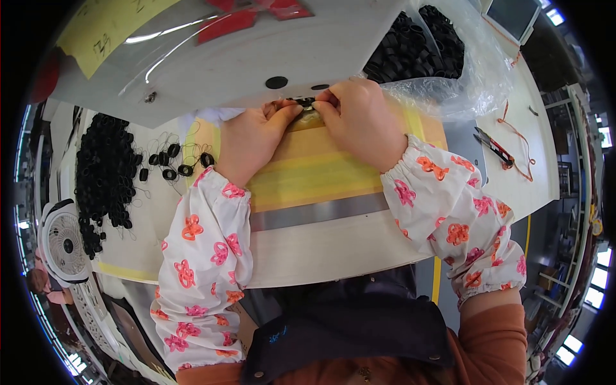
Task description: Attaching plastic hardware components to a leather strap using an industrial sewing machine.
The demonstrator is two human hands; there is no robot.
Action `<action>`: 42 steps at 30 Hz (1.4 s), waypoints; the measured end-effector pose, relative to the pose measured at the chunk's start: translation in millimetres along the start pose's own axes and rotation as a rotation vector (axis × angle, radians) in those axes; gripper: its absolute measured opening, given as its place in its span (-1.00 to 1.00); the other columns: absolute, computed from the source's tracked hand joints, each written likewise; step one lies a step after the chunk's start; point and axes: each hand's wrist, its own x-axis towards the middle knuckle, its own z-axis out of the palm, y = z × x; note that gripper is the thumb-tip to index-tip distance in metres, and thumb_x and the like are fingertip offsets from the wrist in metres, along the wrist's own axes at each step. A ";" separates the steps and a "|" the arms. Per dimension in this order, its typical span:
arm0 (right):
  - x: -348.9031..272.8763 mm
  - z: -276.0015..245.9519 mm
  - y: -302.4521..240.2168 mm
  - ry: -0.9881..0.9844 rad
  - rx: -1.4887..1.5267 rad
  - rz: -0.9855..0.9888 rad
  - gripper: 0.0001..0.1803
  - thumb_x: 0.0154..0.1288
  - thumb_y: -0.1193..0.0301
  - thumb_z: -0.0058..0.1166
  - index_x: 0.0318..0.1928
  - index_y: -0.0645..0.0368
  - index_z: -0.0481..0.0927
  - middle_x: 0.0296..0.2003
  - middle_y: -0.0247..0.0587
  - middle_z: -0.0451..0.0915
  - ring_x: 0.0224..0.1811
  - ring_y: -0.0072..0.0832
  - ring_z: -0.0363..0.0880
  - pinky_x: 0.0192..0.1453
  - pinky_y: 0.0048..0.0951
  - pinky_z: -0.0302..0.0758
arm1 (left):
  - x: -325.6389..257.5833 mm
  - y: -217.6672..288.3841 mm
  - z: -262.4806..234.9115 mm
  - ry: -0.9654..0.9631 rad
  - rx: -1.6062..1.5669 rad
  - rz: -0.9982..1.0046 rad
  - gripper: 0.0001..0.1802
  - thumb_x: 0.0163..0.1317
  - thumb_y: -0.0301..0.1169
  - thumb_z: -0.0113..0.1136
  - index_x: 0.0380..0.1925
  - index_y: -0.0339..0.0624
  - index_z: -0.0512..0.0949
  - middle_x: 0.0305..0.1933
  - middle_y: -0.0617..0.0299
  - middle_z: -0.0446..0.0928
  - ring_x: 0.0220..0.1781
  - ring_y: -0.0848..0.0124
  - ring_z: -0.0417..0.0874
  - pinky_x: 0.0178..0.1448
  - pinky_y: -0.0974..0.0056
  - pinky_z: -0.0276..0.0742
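Observation:
My left hand (260, 131) and my right hand (362, 119) meet under the front edge of a large light-grey machine head (237, 70), which looks like a sewing machine. Between the thumbs and fingers of both hands sits a small black piece (305, 102), much like the black loops nearby. Its far side is hidden by the fingers and the machine, so its exact shape cannot be told. Both wrists rest close to a work plate covered in yellow tape (308, 170). White flowered sleeve covers (205, 256) reach up both forearms.
Left lies a heap of black loops (106, 173), with several more trailing thin threads (170, 154). A clear plastic bag (478, 83) of black loops (410, 48) stands at the back right. Thread snips (495, 147) on an orange cord lie right. A white fan (66, 244) stands at the left edge.

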 end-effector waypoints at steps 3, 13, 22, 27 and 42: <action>-0.5 -0.8 4.3 -0.001 -0.009 0.049 -0.89 -0.07 0.54 0.11 -0.53 0.37 0.51 -0.64 -0.07 0.51 -0.62 -0.29 0.49 -0.48 -0.41 0.41 | 1.3 0.9 4.3 0.022 -0.014 0.003 -0.72 0.06 -0.19 0.19 -0.43 -0.22 0.57 -0.70 0.42 0.44 -0.65 0.72 0.30 -0.54 0.50 0.22; 1.4 -0.2 7.5 -0.029 0.036 0.045 -0.92 -0.07 0.57 0.07 -0.54 0.32 0.45 -0.63 -0.06 0.49 -0.59 -0.26 0.48 -0.51 -0.37 0.39 | 4.5 -0.2 3.5 -0.014 -0.057 -0.014 -0.74 0.06 -0.24 0.12 -0.44 -0.25 0.55 -0.65 0.33 0.51 -0.64 0.63 0.42 -0.49 0.49 0.30; -2.8 3.3 3.9 -0.019 -0.037 -0.045 -0.90 -0.07 0.54 0.10 -0.53 0.26 0.43 -0.66 -0.19 0.48 -0.65 -0.38 0.48 -0.58 -0.47 0.39 | -6.3 -0.2 2.0 0.103 0.019 0.220 -0.72 0.07 -0.21 0.11 -0.53 -0.23 0.52 -0.69 0.20 0.47 -0.70 0.43 0.44 -0.57 0.33 0.27; -7.9 -3.3 1.7 0.017 -0.156 -0.128 -0.87 -0.08 0.51 0.11 -0.56 0.21 0.41 -0.64 -0.22 0.50 -0.65 -0.37 0.49 -0.60 -0.46 0.40 | -33.2 -13.4 -9.6 0.251 0.308 0.370 -0.64 0.10 -0.24 0.11 -0.75 -0.24 0.38 -0.77 0.04 0.35 -0.72 0.14 0.36 -0.62 0.18 0.21; 28.9 -85.4 33.7 -0.086 -0.507 0.071 -0.83 -0.02 0.34 0.10 -0.43 0.15 0.52 -0.53 -0.18 0.55 -0.46 -0.24 0.53 -0.37 -0.29 0.45 | -25.7 -5.3 -7.7 0.358 0.556 0.676 -0.79 0.05 -0.51 0.05 -0.27 -0.33 0.47 -0.38 0.05 0.46 -0.27 0.08 0.45 -0.20 0.21 0.35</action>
